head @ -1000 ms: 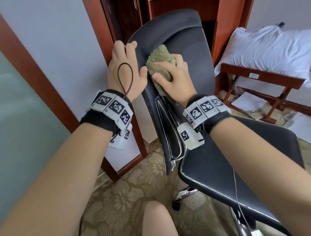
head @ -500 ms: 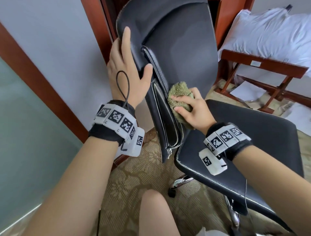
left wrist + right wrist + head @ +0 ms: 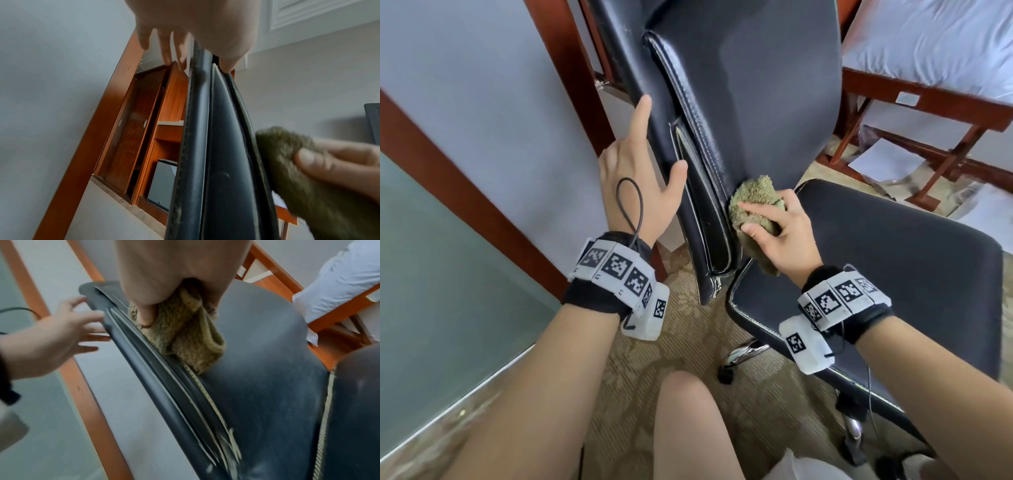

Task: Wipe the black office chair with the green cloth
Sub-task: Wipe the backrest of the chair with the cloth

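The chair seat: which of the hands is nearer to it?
Right. The right hand grips the green cloth just above the chair seat; the left hand braces the backrest edge higher up.

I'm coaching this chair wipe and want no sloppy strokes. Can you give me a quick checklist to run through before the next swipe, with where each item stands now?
1. Right hand grips the green cloth: ok.
2. Cloth touches the chair backrest, low near the seat: ok.
3. Left hand steadies the backrest's side edge, fingers straight: ok.
4. Cloth spread flat for wide coverage: not ok, it is bunched.
5. Seat already wiped: cannot tell.
6. Peeling trim at the backrest's edge safe from snagging: cannot tell.
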The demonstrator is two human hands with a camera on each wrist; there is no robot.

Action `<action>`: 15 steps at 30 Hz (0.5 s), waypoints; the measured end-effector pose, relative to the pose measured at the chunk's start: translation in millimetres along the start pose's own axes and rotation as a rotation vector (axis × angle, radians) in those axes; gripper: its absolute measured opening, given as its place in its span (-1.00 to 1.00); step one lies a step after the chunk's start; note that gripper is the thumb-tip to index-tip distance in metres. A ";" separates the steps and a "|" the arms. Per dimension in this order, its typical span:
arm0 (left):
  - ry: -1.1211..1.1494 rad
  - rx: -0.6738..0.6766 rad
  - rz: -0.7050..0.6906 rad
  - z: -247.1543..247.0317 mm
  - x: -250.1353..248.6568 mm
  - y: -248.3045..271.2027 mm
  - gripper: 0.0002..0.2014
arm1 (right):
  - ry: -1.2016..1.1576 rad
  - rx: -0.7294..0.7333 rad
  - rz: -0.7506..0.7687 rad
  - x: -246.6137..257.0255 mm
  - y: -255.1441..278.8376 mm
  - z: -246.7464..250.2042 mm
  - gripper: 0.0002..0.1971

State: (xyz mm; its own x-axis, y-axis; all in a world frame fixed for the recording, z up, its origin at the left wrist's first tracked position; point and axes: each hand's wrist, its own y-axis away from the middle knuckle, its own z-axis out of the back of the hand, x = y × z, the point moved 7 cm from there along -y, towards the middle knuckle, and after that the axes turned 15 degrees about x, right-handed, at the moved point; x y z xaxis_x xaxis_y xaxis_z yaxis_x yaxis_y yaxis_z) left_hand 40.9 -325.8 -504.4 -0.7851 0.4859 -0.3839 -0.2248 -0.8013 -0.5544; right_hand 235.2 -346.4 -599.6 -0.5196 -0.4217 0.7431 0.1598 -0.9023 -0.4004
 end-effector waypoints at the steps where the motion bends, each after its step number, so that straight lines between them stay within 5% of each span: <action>1: 0.022 0.022 -0.019 -3.7 0.2 -2.5 -0.30 | -0.023 -0.033 0.015 5.1 -4.5 4.8 -0.66; 7: 0.063 -0.018 -0.101 -8.3 -1.2 -11.8 -0.34 | -0.022 -0.107 0.052 25.1 -33.4 13.9 -0.66; 15: 0.019 0.020 -0.097 -3.3 -13.5 3.2 -0.38 | -0.015 -0.056 0.058 22.9 2.3 1.1 -0.67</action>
State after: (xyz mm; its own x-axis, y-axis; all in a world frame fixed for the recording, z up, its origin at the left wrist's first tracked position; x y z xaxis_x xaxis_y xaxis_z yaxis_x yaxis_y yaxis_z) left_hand 52.7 -333.8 -503.4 -0.7480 0.5679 -0.3436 -0.3108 -0.7571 -0.5747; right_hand 224.5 -358.3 -582.9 -0.4979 -0.4753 0.7254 0.1422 -0.8699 -0.4723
